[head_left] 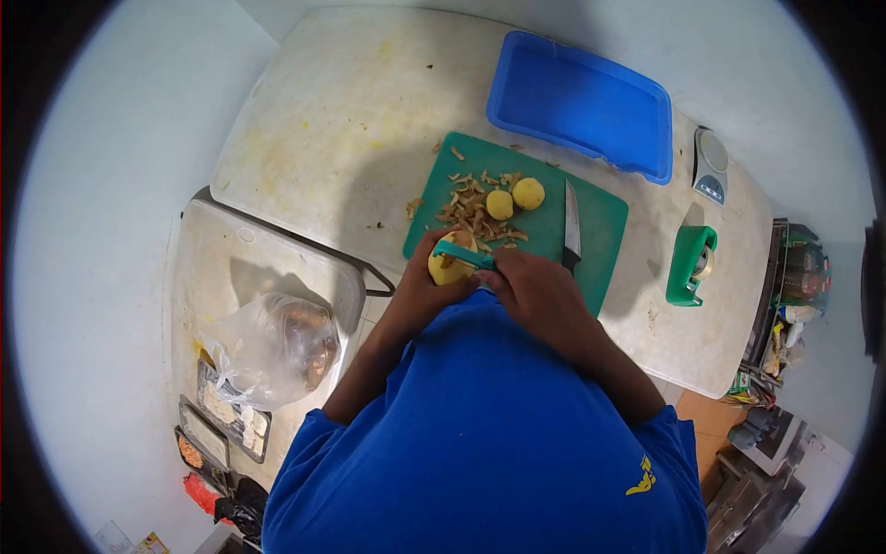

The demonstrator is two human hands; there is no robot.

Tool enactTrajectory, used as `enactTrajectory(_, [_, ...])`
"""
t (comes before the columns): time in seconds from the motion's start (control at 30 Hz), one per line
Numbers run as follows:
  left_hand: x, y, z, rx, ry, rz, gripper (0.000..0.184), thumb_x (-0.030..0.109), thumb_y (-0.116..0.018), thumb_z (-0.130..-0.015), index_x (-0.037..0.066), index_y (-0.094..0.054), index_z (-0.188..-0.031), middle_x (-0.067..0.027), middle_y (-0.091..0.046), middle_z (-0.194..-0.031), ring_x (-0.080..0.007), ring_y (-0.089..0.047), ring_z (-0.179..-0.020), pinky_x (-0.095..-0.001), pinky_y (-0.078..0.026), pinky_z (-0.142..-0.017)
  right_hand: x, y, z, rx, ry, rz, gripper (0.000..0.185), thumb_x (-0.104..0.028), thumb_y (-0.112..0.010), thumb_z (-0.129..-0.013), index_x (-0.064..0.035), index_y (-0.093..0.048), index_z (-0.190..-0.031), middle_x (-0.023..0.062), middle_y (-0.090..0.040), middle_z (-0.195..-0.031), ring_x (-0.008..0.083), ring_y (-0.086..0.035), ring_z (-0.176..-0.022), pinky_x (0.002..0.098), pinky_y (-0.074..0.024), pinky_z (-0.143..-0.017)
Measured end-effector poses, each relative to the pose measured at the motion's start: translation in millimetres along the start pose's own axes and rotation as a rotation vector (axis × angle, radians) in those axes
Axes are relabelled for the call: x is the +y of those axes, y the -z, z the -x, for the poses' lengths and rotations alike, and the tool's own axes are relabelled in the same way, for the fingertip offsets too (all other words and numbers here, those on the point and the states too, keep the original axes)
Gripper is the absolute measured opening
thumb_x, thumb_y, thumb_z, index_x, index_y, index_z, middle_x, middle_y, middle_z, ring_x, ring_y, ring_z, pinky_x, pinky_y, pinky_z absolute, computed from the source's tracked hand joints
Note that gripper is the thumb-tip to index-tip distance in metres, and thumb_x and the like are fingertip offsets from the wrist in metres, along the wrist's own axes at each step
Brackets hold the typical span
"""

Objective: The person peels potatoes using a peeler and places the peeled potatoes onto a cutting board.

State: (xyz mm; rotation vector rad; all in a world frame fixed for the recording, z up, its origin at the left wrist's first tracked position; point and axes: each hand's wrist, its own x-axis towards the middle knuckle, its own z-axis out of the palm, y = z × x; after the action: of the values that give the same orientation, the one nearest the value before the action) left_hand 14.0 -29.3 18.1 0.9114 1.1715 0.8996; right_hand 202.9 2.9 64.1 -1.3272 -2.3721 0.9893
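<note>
My left hand (426, 287) is wrapped round a partly peeled potato (443, 270), with some brown skin still showing on its upper side. A green peeler (466, 255) lies across that potato, its handle gripped in my right hand (532, 283). Both hands are at the near edge of a green cutting board (591, 208). On the board rest two peeled potatoes (514, 198) and a scatter of brown peelings (473, 214). A knife (572, 224) with a dark handle lies to their right, blade pointing away from me.
Beyond the board sits a blue tray (581, 102). A small scale (711, 166) and a green tape dispenser (691, 266) stand on the right of the white table (314, 120). At left, a side table holds a clear plastic bag (277, 351) and several dark trays (233, 409).
</note>
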Motion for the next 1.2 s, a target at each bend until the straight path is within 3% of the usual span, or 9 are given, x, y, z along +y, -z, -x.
enactTrajectory(0.3, [-27.3, -0.3, 0.5, 0.087, -0.031, 0.112, 0.065, 0.008, -0.076, -0.081, 0.002, -0.04, -0.135, -0.0105, -0.06, -0.116, -0.0165, -0.059, -0.106, -0.0304, -0.049, -0.09, -4.4, -17.8, -3.1, 0.014, 0.08, 0.025, 0.033, -0.035, -0.05, -0.098, -0.0031, -0.057, -0.093, 0.0155, -0.065, -0.087, 0.0364, -0.065, -0.075, 0.047, -0.0515, -0.064])
enactTrajectory(0.5, [-28.9, -1.0, 1.2, 0.122, -0.045, 0.083, 0.065, 0.006, -0.075, -0.08, 0.001, -0.042, -0.135, -0.0104, -0.06, -0.117, -0.0166, -0.059, -0.106, -0.0305, -0.049, -0.091, -17.5, -11.6, -0.5, -0.069, -0.024, 0.075, 0.03, -0.03, -0.053, -0.097, 0.0, -0.058, -0.099, 0.0178, -0.065, -0.093, 0.0387, -0.064, -0.08, 0.0477, -0.0505, -0.065])
enactTrajectory(0.6, [-19.3, -5.6, 6.5, 0.138, -0.019, 0.12, 0.064, 0.003, -0.073, -0.079, 0.001, -0.042, -0.135, -0.01, -0.06, -0.116, -0.0169, -0.06, -0.104, -0.0303, -0.049, -0.091, -13.7, -13.2, -1.1, 0.028, -0.062, 0.094, 0.03, -0.031, -0.053, -0.098, -0.0008, -0.058, -0.097, 0.0181, -0.065, -0.094, 0.0389, -0.064, -0.079, 0.0485, -0.0505, -0.065])
enactTrajectory(0.7, [-14.1, -9.1, 14.5, 0.152, -0.128, -0.058, 0.063, 0.002, -0.072, -0.079, 0.002, -0.042, -0.135, -0.0094, -0.057, -0.116, -0.0169, -0.059, -0.104, -0.0306, -0.05, -0.089, 25.0, -23.3, -8.9, 0.115, -0.131, 0.14, 0.031, -0.032, -0.052, -0.098, -0.0017, -0.057, -0.093, 0.0192, -0.065, -0.09, 0.0401, -0.064, -0.078, 0.0498, -0.0496, -0.065])
enactTrajectory(0.8, [0.9, -13.6, 21.1, 0.089, -0.14, 0.083, 0.068, 0.002, -0.071, -0.08, 0.005, -0.038, -0.139, -0.0085, -0.055, -0.12, -0.0161, -0.058, -0.105, -0.03, -0.051, -0.087, 83.2, -31.0, -17.8, 0.073, -0.275, 0.194, 0.036, -0.035, -0.046, -0.1, -0.0018, -0.056, -0.091, 0.0192, -0.065, -0.085, 0.0402, -0.064, -0.077, 0.0515, -0.0491, -0.068])
enactTrajectory(0.9, [-3.5, -8.7, 14.9, 0.144, -0.142, 0.022, 0.07, 0.0, -0.07, -0.08, 0.005, -0.036, -0.14, -0.0084, -0.054, -0.118, -0.0166, -0.057, -0.107, -0.03, -0.049, -0.091, 95.4, -21.0, -22.0, 0.097, -0.351, 0.125, 0.039, -0.036, -0.045, -0.101, -0.0006, -0.056, -0.09, 0.0206, -0.064, -0.079, 0.0413, -0.063, -0.079, 0.0528, -0.0474, -0.069])
enactTrajectory(1.0, [-9.9, -9.6, 5.6, 0.17, -0.103, 0.274, 0.065, 0.002, -0.073, -0.081, 0.008, -0.039, -0.137, -0.0061, -0.055, -0.114, -0.0161, -0.058, -0.102, -0.0291, -0.048, -0.091, 77.8, -9.3, -18.7, 0.199, -0.276, -0.035, 0.035, -0.032, -0.052, -0.099, 0.0003, -0.055, -0.086, 0.0221, -0.06, -0.073, 0.0421, -0.06, -0.071, 0.051, -0.0431, -0.063])
enactTrajectory(1.1, [-12.4, -6.3, 1.2, 0.109, -0.013, 0.304, 0.066, 0.002, -0.073, -0.081, 0.008, -0.04, -0.137, -0.0056, -0.056, -0.113, -0.0153, -0.058, -0.103, -0.0285, -0.049, -0.09, 44.2, -3.9, -8.9, 0.22, -0.086, -0.051, 0.036, -0.035, -0.048, -0.1, -0.0011, -0.057, -0.092, 0.0206, -0.063, -0.079, 0.0414, -0.062, -0.079, 0.0518, -0.0472, -0.069])
enactTrajectory(1.2, [-12.0, -6.4, -0.8, 0.103, 0.038, 0.181, 0.065, 0.003, -0.074, -0.081, 0.007, -0.041, -0.137, -0.0054, -0.057, -0.114, -0.0148, -0.058, -0.105, -0.0286, -0.049, -0.088, 18.9, -2.9, -4.1, 0.167, 0.009, -0.052, 0.032, -0.03, -0.056, -0.097, 0.0003, -0.056, -0.088, 0.0201, -0.06, -0.079, 0.0412, -0.06, -0.075, 0.0484, -0.0455, -0.063])
